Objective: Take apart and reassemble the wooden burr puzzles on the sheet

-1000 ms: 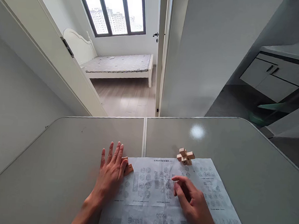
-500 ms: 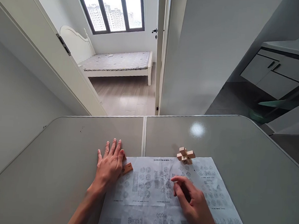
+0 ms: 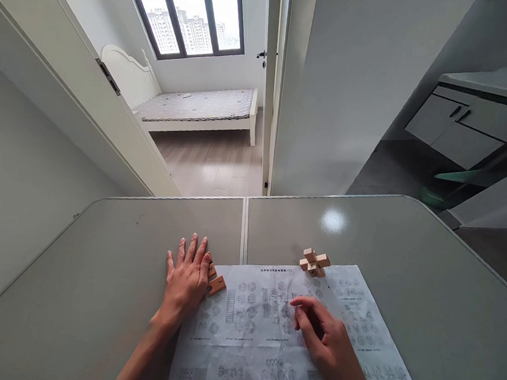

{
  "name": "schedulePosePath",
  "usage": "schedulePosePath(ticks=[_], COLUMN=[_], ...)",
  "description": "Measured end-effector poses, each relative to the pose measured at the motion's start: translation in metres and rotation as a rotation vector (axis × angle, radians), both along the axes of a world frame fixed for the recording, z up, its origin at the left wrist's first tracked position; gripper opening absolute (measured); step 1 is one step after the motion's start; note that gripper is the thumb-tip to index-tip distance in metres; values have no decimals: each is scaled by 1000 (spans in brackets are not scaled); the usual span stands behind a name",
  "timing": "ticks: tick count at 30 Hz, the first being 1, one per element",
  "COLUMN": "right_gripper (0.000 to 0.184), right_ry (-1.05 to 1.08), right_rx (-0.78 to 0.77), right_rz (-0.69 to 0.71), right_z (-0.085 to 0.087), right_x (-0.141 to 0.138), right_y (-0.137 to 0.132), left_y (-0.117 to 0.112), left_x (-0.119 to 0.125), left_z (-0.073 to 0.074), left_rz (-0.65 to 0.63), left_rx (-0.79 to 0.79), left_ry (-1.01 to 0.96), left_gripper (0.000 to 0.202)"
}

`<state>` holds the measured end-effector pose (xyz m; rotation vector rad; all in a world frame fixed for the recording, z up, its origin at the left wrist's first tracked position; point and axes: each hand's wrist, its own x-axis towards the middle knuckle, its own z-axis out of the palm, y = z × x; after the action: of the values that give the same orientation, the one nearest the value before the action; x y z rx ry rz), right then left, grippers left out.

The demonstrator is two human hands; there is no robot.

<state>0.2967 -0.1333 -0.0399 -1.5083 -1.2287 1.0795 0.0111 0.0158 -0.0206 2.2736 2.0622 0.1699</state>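
Observation:
My left hand lies palm down with its fingers spread, at the left edge of a printed paper sheet. Beside and partly under its thumb are wooden puzzle pieces, one piece on the sheet's corner and another just behind it; the palm hides the rest. My right hand rests over the sheet, index finger stretched loosely and the other fingers curled, with nothing visible in it. Beyond it, an interlocked wooden burr puzzle stands at the sheet's far edge.
The sheet lies on a grey table with a seam down its middle and a pale rim. Past the table are a doorway, a bed and a window. White cabinets stand at the far right.
My left hand has shifted very slightly, and more of the wooden pieces shows beside its thumb. My right hand and the burr puzzle look almost unchanged.

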Motion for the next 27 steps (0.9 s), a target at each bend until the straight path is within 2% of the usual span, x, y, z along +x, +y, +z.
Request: schedulePosePath(ticks=[3, 6, 11, 13, 15, 18, 21, 24, 27], right_gripper=[38, 40, 44, 39, 28, 19, 26, 34, 43], right_ry=[123, 347, 920, 1170, 1301, 1309, 1123, 899, 828], right_rx=[-40, -120, -361, -453, -481, -421, -340, -313, -283], right_rz=[-54, -107, -185, -169, -160, -158, -123, -23, 138], right_z=[5, 10, 19, 21, 21, 20, 22, 29, 37], right_x=[-1, 2, 23, 31, 35, 32, 21, 8, -3], right_y=[1, 6, 32, 45, 54, 58, 51, 40, 31], left_y=[0, 0, 0, 0, -2, -8, -22, -40, -56], left_x=[-1, -1, -3, -4, -5, -2, 9, 29, 51], left_z=[-1, -1, -6, -7, -6, 2, 16, 29, 37], left_rz=[1, -2, -21, -31, -45, -125, -267, -362, -403], left_rx=[5, 6, 43, 70, 118, 257, 346, 156, -216], left_ry=[-9, -20, -60, -91, -127, -195, -363, -641, -982], left_gripper=[56, 56, 57, 58, 59, 56, 48, 37, 48])
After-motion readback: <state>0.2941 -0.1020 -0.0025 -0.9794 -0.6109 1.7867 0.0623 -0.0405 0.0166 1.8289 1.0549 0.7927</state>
